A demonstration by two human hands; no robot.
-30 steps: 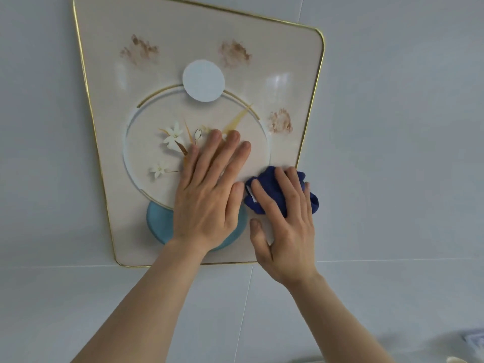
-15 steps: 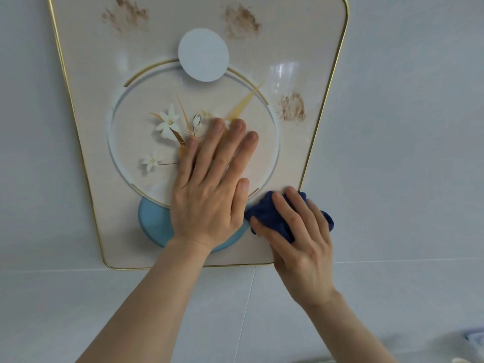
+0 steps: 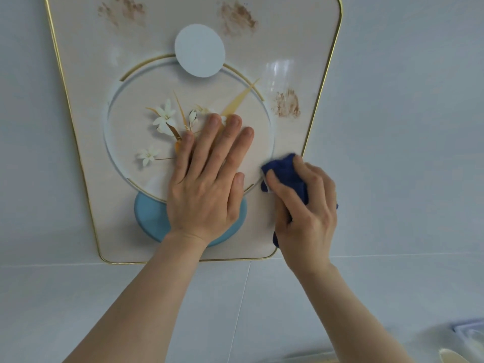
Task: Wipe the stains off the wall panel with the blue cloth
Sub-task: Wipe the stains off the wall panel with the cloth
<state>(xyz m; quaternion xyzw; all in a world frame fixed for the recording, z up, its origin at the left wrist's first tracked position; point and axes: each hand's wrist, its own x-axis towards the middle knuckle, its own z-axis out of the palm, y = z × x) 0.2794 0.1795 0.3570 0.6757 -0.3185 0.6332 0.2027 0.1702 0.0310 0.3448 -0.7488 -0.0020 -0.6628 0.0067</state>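
The cream wall panel (image 3: 86,142) with a thin gold rim hangs on a pale tiled wall; it shows a ring, white flowers and two blue discs. Brown stains sit at its upper left (image 3: 123,11), upper middle (image 3: 237,18) and right side (image 3: 286,103). My left hand (image 3: 207,184) lies flat on the panel's middle, fingers spread, holding nothing. My right hand (image 3: 306,213) presses the bunched blue cloth (image 3: 284,170) against the panel's lower right edge, below the right stain. Most of the cloth is hidden under the fingers.
Pale tiled wall (image 3: 406,127) surrounds the panel, with grout lines below it. At the bottom right corner, parts of a bluish object (image 3: 468,330) and a cream-coloured thing (image 3: 453,356) are barely visible.
The panel now fills more of the view. My right hand with the cloth slid down along the right edge, then back up and turned more upright. My left hand stayed flat.
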